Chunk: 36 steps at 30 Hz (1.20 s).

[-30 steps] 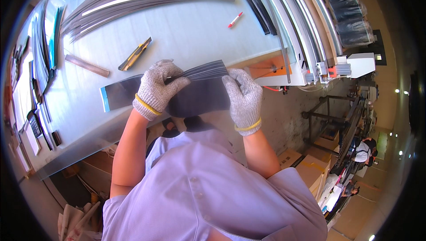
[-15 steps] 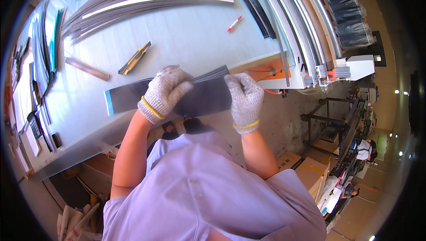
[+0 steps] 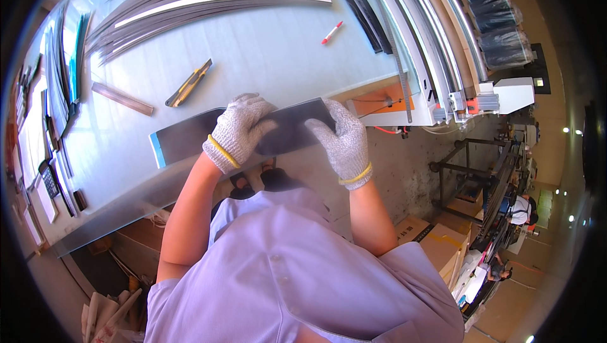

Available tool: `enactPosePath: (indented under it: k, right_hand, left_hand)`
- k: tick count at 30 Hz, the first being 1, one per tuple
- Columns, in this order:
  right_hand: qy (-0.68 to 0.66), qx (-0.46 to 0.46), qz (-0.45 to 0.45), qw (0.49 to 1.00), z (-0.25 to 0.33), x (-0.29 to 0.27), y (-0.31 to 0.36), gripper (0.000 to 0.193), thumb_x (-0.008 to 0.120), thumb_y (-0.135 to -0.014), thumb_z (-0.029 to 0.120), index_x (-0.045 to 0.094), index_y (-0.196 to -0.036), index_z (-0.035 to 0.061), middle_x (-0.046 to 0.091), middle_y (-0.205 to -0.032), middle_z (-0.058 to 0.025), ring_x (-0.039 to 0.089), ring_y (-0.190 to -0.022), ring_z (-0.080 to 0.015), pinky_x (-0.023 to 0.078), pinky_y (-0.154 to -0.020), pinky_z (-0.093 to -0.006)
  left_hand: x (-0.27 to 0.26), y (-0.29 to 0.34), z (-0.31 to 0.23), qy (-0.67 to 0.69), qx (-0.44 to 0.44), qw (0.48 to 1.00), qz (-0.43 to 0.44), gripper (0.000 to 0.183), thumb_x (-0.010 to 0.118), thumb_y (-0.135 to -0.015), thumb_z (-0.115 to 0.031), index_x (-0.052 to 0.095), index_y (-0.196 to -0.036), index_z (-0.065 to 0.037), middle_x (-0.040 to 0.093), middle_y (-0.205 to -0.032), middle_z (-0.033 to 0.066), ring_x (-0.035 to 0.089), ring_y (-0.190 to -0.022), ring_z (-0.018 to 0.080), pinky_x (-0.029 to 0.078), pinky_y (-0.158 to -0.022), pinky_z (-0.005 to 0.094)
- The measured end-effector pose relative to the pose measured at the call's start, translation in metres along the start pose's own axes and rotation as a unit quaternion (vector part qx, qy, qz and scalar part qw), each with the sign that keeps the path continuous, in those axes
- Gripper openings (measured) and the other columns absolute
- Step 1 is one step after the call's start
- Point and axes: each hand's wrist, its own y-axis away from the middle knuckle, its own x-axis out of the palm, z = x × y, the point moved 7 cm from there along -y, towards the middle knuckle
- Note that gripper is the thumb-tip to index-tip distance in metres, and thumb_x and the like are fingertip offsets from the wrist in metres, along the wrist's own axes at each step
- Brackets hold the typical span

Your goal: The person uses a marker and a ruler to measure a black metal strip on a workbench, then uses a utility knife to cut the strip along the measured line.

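Note:
A stack of dark, flat strips lies across the table's near edge, its right part jutting out over the floor. The stack's left end carries a light blue edge. In a grey knit glove with a yellow cuff, my left hand is closed around the middle of the strips. My right hand, gloved alike, grips their right end, with the thumb on top and the fingers round the far corner. Beyond my left hand, a yellow and black utility knife rests on the table.
Long grey strips cover the table's far side. A metal bar and a red and white pen lie on the tabletop. To the right stands a machine with long rails. Cardboard boxes sit on the floor; people are farther off.
The layers fanned out at the stack's right end now lie flush. My right hand has turned inward, its thumb moving onto the top face. My left hand has shifted slightly right.

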Motion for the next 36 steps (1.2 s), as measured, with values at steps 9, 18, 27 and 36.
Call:
enactPosePath:
  k: [9,18,27,36]
  right_hand:
    - [-0.007,0.09,-0.061,0.994,-0.049,-0.016,-0.005,0.037,0.071,-0.087,0.009,0.061,-0.116,-0.0126,0.069,-0.108,-0.018,0.064,-0.099,-0.0201,0.048,-0.091,-0.0317]
    - [0.015,0.195,-0.08,0.978,-0.276,-0.068,-0.03,0.033,0.074,-0.085,0.015,0.068,-0.11,-0.0054,0.069,-0.098,-0.0088,0.061,-0.089,-0.0149,0.049,-0.081,-0.0287]
    - [0.053,0.203,-0.095,0.973,-0.303,-0.067,-0.035,0.026,0.07,-0.086,0.008,0.068,-0.108,-0.0056,0.069,-0.099,-0.0101,0.063,-0.091,-0.0168,0.049,-0.084,-0.0299]
    - [0.032,0.218,-0.111,0.969,-0.311,-0.064,-0.03,0.025,0.07,-0.087,0.007,0.067,-0.108,-0.006,0.069,-0.104,-0.0103,0.062,-0.092,-0.0177,0.048,-0.085,-0.0297]
  left_hand:
    - [-0.003,0.0,0.005,0.033,-0.065,0.994,-0.082,0.038,0.069,-0.083,-0.018,0.063,-0.117,-0.002,0.063,-0.115,0.0185,0.057,-0.112,0.0392,0.045,-0.097,0.0421]
    - [-0.011,0.132,0.138,-0.284,-0.245,0.91,-0.177,0.049,0.071,-0.081,-0.025,0.06,-0.126,-0.01,0.056,-0.131,0.0142,0.052,-0.121,0.0365,0.042,-0.101,0.047]
    - [-0.027,0.214,0.183,-0.379,-0.358,0.829,-0.204,0.072,0.07,-0.085,-0.031,0.041,-0.147,-0.009,0.04,-0.151,0.0179,0.036,-0.137,0.0436,0.033,-0.112,0.0495]
    - [-0.025,0.218,0.184,-0.38,-0.348,0.829,-0.215,0.071,0.068,-0.086,-0.034,0.04,-0.147,-0.009,0.039,-0.152,0.0149,0.034,-0.139,0.0426,0.03,-0.113,0.0499]
